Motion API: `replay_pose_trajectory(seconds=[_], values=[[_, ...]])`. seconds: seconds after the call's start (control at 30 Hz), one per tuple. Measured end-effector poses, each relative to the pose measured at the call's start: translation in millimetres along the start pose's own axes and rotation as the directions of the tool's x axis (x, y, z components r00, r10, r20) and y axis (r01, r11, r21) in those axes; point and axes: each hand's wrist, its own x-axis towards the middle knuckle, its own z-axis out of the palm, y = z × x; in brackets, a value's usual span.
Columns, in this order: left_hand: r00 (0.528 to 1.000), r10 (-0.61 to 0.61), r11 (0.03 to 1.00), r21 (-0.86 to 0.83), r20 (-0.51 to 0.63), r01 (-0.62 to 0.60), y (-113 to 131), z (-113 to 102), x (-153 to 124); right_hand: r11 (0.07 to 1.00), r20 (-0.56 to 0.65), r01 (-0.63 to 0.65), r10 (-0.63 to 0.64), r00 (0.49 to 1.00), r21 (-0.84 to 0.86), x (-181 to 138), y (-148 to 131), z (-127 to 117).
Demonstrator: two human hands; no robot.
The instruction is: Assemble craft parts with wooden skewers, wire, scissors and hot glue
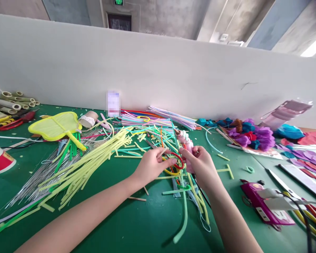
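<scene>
My left hand (151, 167) is closed, its thumb and fingers pinching a red pipe-cleaner loop (181, 162) and a yellow loop (171, 172) below it. A short pale stick pokes up between those fingers. My right hand (201, 168) is closed round a pink hot glue gun (189, 144), mostly covered by the fingers; a black cord runs down from it. The right thumb lies close to the red loop; whether they touch I cannot tell. Beneath both hands hangs or lies a green pipe-cleaner stem (184, 214), with blue tassels (176, 188) beside it.
Yellow pipe cleaners (94, 163) and metal wires (42, 179) spread at left, near a yellow leaf-shaped fan (56, 126) and a paper cup (0, 160). At right are a magenta power strip (263, 203), scissors (284, 182), purple petals (263, 137) and a pink bottle (284, 114). A white partition (158, 73) stands behind.
</scene>
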Motion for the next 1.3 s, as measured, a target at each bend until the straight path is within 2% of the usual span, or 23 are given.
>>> replay_pose_trajectory(seconds=[0.07, 0.13, 0.3, 0.5, 0.63, 0.77, 0.8, 0.83, 0.9, 1.0, 1.1, 1.2, 1.3], values=[[1.0, -0.004, 0.992, -0.123, -0.028, 0.001, -1, 13, 24, 0.998, 0.012, -0.022, 0.022, 1.0, 0.061, -1, 1, -1], [0.998, -0.002, 0.984, -0.177, -0.056, -0.008, -4, 24, 39, 0.993, 0.018, -0.049, 0.048, 0.999, 0.111, -1, 2, -3], [0.991, 0.013, 0.987, -0.16, -0.13, -0.033, -9, 39, 49, 0.985, 0.013, -0.054, 0.052, 0.999, 0.166, 1, 3, -10], [0.989, -0.042, 0.996, -0.08, -0.142, 0.031, -20, 33, 57, 0.962, -0.175, 0.056, -0.009, 0.985, 0.266, 10, -1, -29], [0.995, -0.036, 0.998, 0.049, -0.097, 0.041, -20, 11, 58, 0.994, -0.23, 0.096, -0.081, 0.97, 0.051, 14, 6, -34], [0.995, 0.032, 0.981, 0.192, -0.09, -0.014, -15, -33, 34, 0.942, -0.304, 0.142, -0.237, 0.923, -0.305, 7, 14, -26], [0.993, 0.067, 0.972, 0.23, -0.095, -0.044, -15, -45, 23, 0.906, -0.304, 0.151, -0.284, 0.909, -0.395, 4, 15, -22], [0.985, 0.154, 0.939, 0.321, -0.082, -0.121, -15, -57, 10, 0.871, -0.292, 0.163, -0.324, 0.9, -0.464, 0, 16, -18], [0.968, 0.246, 0.88, 0.431, -0.057, -0.198, -16, -75, -16, 0.825, -0.249, 0.199, -0.375, 0.893, -0.529, -8, 17, -9], [0.952, 0.29, 0.856, 0.471, -0.097, -0.213, -19, -87, -51, 0.811, -0.212, 0.262, -0.422, 0.882, -0.523, -21, 19, 4], [0.921, 0.369, 0.827, 0.497, -0.127, -0.264, -21, -85, -72, 0.818, -0.179, 0.305, -0.435, 0.882, -0.488, -31, 21, 14], [0.851, 0.505, 0.739, 0.581, -0.142, -0.342, -22, -81, -78, 0.833, -0.148, 0.357, -0.453, 0.879, -0.423, -38, 25, 20], [0.802, 0.575, 0.685, 0.632, -0.162, -0.363, -21, -82, -77, 0.833, -0.12, 0.414, -0.484, 0.867, -0.367, -41, 30, 21]])
